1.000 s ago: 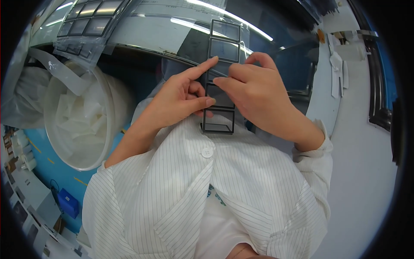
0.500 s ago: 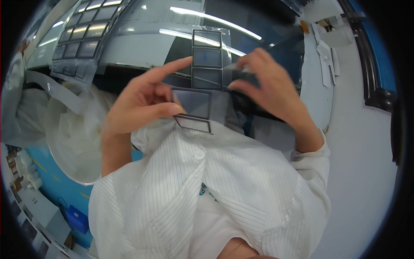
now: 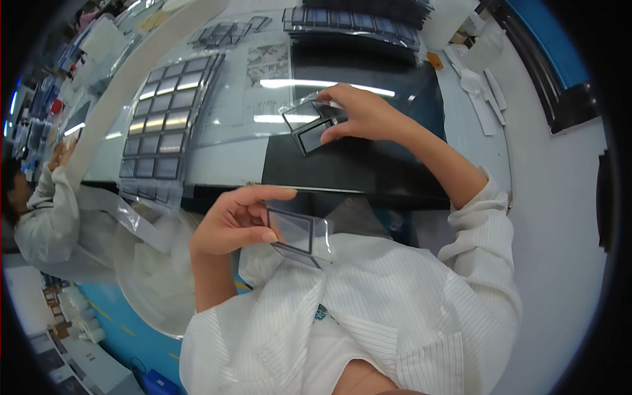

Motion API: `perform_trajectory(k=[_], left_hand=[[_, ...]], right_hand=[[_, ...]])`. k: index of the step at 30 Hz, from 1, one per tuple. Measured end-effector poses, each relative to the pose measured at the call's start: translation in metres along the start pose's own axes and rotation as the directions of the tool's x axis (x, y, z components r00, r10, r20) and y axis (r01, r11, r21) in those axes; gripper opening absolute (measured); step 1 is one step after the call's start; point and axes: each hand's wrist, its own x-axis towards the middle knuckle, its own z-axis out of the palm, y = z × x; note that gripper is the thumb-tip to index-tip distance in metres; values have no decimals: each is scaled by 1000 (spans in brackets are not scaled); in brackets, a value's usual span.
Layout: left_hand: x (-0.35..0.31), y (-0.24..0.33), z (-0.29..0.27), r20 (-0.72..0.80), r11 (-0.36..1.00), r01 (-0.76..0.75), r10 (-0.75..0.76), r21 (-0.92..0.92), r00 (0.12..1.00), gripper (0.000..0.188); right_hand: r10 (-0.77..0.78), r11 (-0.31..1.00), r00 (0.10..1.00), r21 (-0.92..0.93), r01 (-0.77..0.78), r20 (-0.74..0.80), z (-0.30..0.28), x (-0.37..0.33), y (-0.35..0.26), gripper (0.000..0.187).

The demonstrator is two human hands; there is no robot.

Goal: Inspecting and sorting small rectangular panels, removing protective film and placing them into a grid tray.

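My left hand (image 3: pixel 230 220) is in front of my shirt, its thumb and curled fingers closed on the left edge of a dark-framed clear panel strip (image 3: pixel 291 230). A second panel bends away below the first, and clear film sticks out at its right. My left index finger points out to the right above it. Farther off, over a black mat (image 3: pixel 388 158), my right hand (image 3: pixel 359 115) pinches a separate dark-framed panel piece (image 3: pixel 316 138) by its right side. That piece is tilted, and two frames show in it.
A sheet of many framed panels (image 3: pixel 161 125) lies on the table to the left. Stacked framed panels (image 3: pixel 355 23) stand at the back. A large white bag-lined bin (image 3: pixel 148 289) is at my left. A co-worker's sleeve (image 3: pixel 52 210) shows at far left.
The view has shifted to show more of the table. My right hand has moved away with a panel piece, now apart from the strip in my left hand.
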Motion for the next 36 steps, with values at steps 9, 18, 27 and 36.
perform_trajectory(k=[9, 18, 27, 36], left_hand=[[30, 10, 0, 85, 995, 96, -97, 14, 992, 54], [103, 20, -23, 138, 924, -235, 286, -303, 948, 57], [233, -7, -61, 403, 942, 153, -21, -298, 915, 47], [264, -27, -58, 201, 906, 226, -162, -357, 966, 47]], right_hand=[[37, 976, 949, -215, 33, 313, -16, 57, -3, 87], [-86, 995, 818, 11, 98, 568, -11, 87, 12, 44], [112, 976, 993, 186, -117, 36, -168, 101, 48, 32], [559, 815, 611, 508, -279, -561, -236, 291, 202, 36]])
